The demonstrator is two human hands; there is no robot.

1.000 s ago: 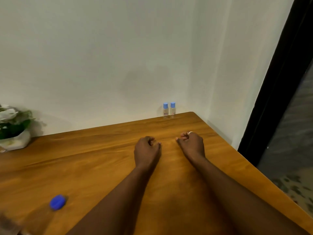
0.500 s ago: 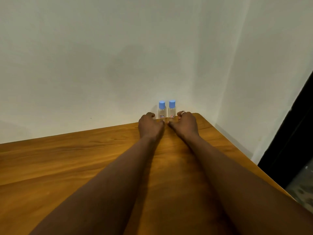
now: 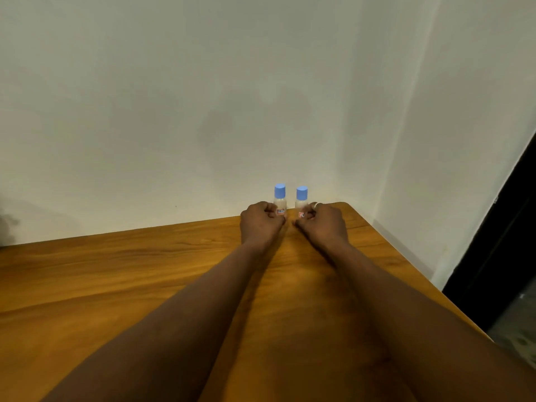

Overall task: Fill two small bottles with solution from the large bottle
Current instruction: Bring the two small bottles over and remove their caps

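Two small clear bottles with blue caps stand upright at the far right corner of the wooden table, close to the wall. My left hand is curled around the lower part of the left small bottle. My right hand, with a ring on one finger, is curled around the base of the right small bottle. Both bottles' bottoms are hidden by my fingers. The large bottle is out of view.
A white wall rises right behind the bottles. The table's right edge runs diagonally toward me, with a dark doorway beyond it.
Both hands reached forward from mid-table to the far corner and closed around the two small bottles. My view swung right, so the plant and the blue-capped large bottle left the frame.
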